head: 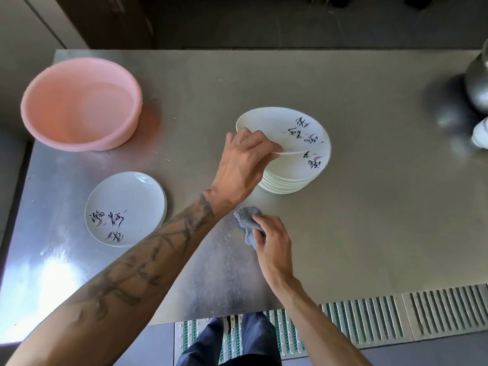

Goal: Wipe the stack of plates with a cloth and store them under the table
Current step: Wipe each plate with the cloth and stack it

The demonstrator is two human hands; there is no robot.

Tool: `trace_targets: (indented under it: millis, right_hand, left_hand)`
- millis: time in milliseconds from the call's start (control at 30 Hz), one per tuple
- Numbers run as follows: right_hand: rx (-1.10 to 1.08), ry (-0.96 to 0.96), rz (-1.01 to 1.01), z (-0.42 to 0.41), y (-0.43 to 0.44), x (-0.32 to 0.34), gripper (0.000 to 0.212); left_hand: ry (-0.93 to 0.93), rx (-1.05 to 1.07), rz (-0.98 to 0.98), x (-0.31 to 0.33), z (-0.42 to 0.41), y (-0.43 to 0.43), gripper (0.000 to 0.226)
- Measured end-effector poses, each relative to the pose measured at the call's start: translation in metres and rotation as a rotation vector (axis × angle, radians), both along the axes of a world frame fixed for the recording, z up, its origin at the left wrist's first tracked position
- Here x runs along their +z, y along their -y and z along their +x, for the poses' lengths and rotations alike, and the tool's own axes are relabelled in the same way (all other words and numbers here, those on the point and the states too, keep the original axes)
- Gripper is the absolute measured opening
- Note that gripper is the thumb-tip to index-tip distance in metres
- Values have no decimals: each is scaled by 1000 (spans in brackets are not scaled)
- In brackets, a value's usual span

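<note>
**Head view**

1. Surroundings. A stainless steel table (pixel 369 207) fills most of the view.
   - A pink plastic basin (pixel 52 101) stands at the far-left corner.
   - A rounded metal vessel (pixel 478 83) stands at the right edge, cut off by the frame. A white object (pixel 481 133) sits just nearer than it; it cannot be identified.
   - Small pale specks are scattered on the table surface toward the near edge.
   - Beyond the near edge, a slotted floor grating (pixel 383 318) and a dark trouser leg (pixel 237 339) are visible.
2. Obstructions. The tattooed left forearm (pixel 137 265) crosses the table diagonally from the near-left corner. It passes between a separate plate (pixel 124 204) on the left side and the cloth (pixel 247 220). The left hand (pixel 243 165) covers the left side of the stack of plates (pixel 287 180).
3. Markings. The white plates carry black brush-style characters with small pink-purple leaf strokes. The characters cannot be read with certainty.
4. Task items. The stack of plates stands near the middle of the table. The top plate (pixel 285 128) is tilted and shifted toward the far-left of the stack. The separate plate lies flat, well apart from the stack, near the left edge.
5. Hands.
   - Left hand: the fingers are curled together and pinch the near-left rim of the top plate.
   - Right hand (pixel 274 244): the fingers are curled round the bunched grey cloth, near the stack on its near side. Whether the cloth touches the table cannot be told.
</note>
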State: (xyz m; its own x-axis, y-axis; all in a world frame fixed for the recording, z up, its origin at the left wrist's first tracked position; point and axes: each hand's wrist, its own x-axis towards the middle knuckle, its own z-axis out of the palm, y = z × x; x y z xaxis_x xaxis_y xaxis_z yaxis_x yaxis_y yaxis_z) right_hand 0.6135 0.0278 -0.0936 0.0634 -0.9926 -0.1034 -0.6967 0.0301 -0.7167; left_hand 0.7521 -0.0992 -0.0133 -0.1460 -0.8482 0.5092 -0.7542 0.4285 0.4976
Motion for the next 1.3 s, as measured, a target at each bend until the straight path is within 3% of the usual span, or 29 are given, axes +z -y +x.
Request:
trace_targets:
  millis: [267,800,900,1067,1300]
  right_hand:
    - [-10,-1,6,0,6,-1,33]
    - [-19,-2,12,6,8,-5,34]
    - [-12,-5,18,6,8,-5,34]
    - [-23,2,5,4,9,-4,34]
    - [-15,4,2,5,7,-5,35]
  left_hand:
    - [-254,-105,220,-39,-10,-2,7]
    - [-267,-333,320,-52,4,12,6]
    - [-175,-281,257,-53,3,11,19]
    - [-142,-83,288,-55,6,14,70]
    - [-67,-122,299,-64,2,15,69]
